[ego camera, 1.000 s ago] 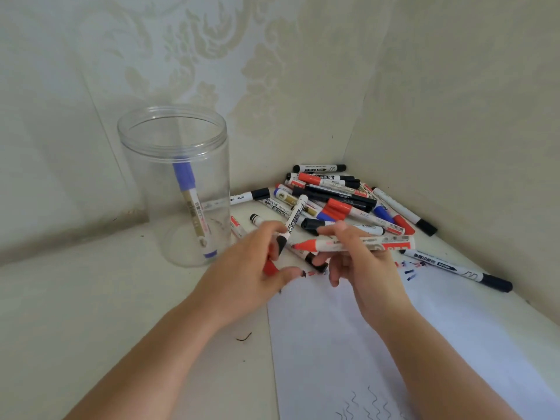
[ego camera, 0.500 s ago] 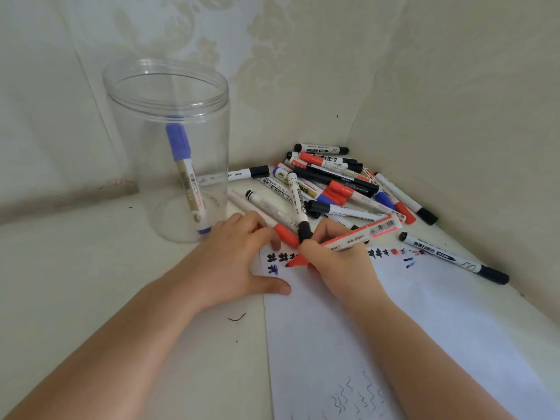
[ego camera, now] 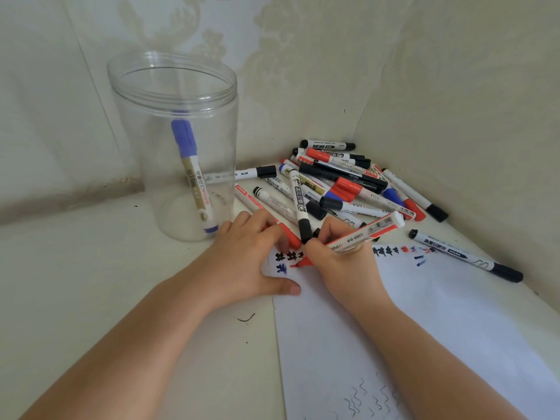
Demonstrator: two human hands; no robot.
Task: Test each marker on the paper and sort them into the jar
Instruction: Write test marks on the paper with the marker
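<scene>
A person tests a red marker (ego camera: pixel 360 236) on a sheet of paper (ego camera: pixel 424 313) laid in the corner of a pale surface. The right hand (ego camera: pixel 339 265) pinches the marker low on its barrel, writing-style, w/ the uncapped red tip on the sheet's top-left corner beside black and blue test marks. The left hand (ego camera: pixel 242 259) lies flat just beside it, thumb out on the sheet's left edge, fingers curled at the top corner, apparently pinning the paper so it can't slide under the stroke; whether it also holds the marker's cap can't be told.

The clear jar (ego camera: pixel 174 140) stands upright at left, near the left hand, mouth open, w/ one blue-capped marker (ego camera: pixel 192 174) leaning inside: the only one sorted so far, so the job looks barely begun. The pile of untested markers (ego camera: pixel 342 183) sits heaped vs. the wall corner behind the hands, within reach. One black-capped marker (ego camera: pixel 463 256) lies apart at right, at the paper's far edge.
</scene>
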